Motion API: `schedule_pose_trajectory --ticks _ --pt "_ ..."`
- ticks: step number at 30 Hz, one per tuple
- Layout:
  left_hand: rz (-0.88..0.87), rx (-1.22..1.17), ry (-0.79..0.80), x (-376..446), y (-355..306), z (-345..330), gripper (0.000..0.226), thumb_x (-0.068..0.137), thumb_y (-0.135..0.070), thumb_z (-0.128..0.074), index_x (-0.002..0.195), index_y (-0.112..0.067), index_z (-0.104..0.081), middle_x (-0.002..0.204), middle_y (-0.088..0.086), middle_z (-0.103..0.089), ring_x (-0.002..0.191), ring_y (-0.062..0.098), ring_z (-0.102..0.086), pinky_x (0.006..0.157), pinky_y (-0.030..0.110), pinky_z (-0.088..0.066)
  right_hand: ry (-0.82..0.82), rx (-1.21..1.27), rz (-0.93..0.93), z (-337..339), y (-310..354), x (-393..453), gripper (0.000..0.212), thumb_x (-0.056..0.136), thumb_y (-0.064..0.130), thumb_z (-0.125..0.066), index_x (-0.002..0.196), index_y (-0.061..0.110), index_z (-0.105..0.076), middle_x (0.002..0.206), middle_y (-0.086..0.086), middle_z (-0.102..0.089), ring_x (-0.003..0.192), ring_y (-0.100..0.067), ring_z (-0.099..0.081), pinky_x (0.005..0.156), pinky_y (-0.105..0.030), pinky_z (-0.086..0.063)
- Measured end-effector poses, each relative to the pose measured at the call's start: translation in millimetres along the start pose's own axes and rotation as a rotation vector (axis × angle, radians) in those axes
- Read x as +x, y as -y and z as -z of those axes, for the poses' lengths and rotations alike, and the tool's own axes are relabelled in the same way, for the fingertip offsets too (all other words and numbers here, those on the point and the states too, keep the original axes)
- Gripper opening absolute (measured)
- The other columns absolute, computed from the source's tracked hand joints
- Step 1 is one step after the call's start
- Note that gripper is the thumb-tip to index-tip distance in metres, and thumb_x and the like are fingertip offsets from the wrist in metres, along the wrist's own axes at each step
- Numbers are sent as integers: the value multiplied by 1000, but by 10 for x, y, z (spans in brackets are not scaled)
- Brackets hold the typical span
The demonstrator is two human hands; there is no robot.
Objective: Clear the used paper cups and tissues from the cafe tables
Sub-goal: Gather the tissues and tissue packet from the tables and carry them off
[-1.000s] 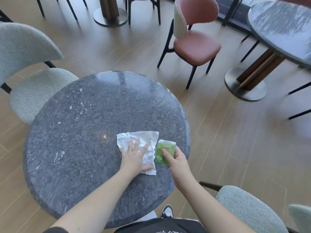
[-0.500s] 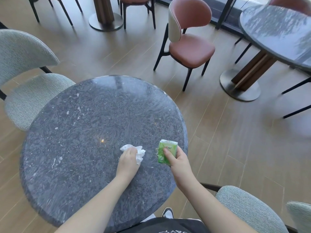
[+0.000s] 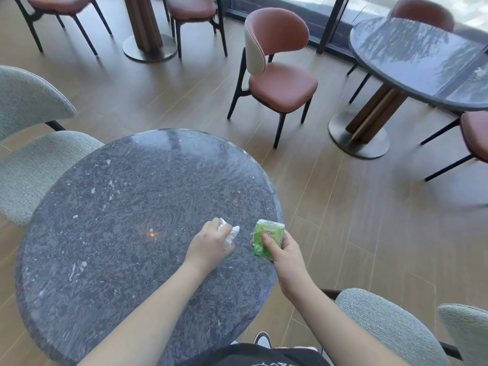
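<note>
Head view: my left hand (image 3: 211,244) grips a crumpled tissue (image 3: 230,233), fingers curled round it, over the table (image 3: 105,207) at about 4 o'clock. My right hand (image 3: 284,256) pinches a green tissue pack (image 3: 266,240), just beside, at the table's edge.

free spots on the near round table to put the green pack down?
Round table shows bare stone from its far rim to left of the left hand, which grips a crumpled tissue. Crowded only at the near-right edge, where the right hand holds the green tissue pack.
</note>
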State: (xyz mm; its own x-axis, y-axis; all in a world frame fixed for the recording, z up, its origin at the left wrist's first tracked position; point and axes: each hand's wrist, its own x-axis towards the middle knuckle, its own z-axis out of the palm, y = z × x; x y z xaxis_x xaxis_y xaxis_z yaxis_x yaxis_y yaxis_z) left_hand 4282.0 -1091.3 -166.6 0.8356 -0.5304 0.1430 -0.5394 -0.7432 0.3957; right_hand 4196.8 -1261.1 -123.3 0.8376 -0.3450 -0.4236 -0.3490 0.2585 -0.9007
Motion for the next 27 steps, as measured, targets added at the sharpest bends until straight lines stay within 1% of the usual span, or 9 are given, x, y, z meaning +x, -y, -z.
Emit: schedule_pose_trajectory --ticks 3,6,11,14,17,20,22,24,27 --pt "-124 18 -54 132 -131 13 40 56 -26 -99 66 -7 -66 67 9 -56 54 28 -58 32 27 -44 -49 26 32 108 22 -11 14 98 15 -65 109 21 -70 104 -6 -76 97 -19 -70 93 -43 -55" --pt "-197 17 -159 246 -267 25 45 81 -47 -70 58 -10 -60 63 7 -52 52 26 -54 34 27 -40 -93 63 53 256 54 -10 16 98 14 -64 111 23 -70 106 -5 -77 100 -21 -71 93 -44 -54" --pt "-188 -143 -211 410 -556 -36 48 92 -32 -53 52 -6 -53 61 9 -50 49 27 -51 34 27 -42 -168 93 77 556 132 -26 16 98 15 -63 109 24 -71 107 -4 -77 100 -20 -72 91 -40 -55" --pt "-177 -239 -79 518 -722 -117 39 91 -14 -67 56 -1 -54 86 15 -62 59 26 -61 44 27 -42 -206 115 85 752 188 -25 16 98 14 -63 110 21 -70 107 -7 -77 102 -23 -72 93 -41 -55" --pt "-177 -302 44 632 -924 -217 30 86 0 -77 64 2 -56 131 21 -63 101 24 -71 64 34 -52 -236 128 94 968 255 -11 15 99 14 -63 109 22 -69 102 -1 -78 96 -16 -73 88 -35 -57" --pt "-84 -310 113 797 -1180 -315 17 88 -8 -73 89 -6 -57 94 5 -71 80 27 -68 64 31 -50 -241 161 104 1193 350 16 15 99 14 -62 110 22 -69 100 1 -78 95 -15 -73 82 -28 -57" --pt "35 -298 188 916 -1367 -355 24 91 -18 -67 100 -18 -46 66 -6 -51 63 19 -51 53 30 -39 -242 180 108 1352 432 49 16 99 13 -61 110 22 -69 100 1 -78 97 -16 -73 85 -30 -58" --pt "70 -295 168 1039 -1561 -401 22 91 -20 -66 108 -22 -53 58 -6 -44 57 18 -46 54 33 -36 -237 197 121 1523 523 86 16 100 13 -61 112 21 -69 102 -2 -78 99 -20 -73 89 -35 -58" --pt "105 -434 190 1260 -1856 -434 16 94 -30 -69 110 -33 -68 64 -4 -65 57 12 -56 61 32 -48 -242 216 141 1814 646 146 16 99 15 -62 112 22 -69 105 -3 -78 103 -23 -73 93 -37 -56"
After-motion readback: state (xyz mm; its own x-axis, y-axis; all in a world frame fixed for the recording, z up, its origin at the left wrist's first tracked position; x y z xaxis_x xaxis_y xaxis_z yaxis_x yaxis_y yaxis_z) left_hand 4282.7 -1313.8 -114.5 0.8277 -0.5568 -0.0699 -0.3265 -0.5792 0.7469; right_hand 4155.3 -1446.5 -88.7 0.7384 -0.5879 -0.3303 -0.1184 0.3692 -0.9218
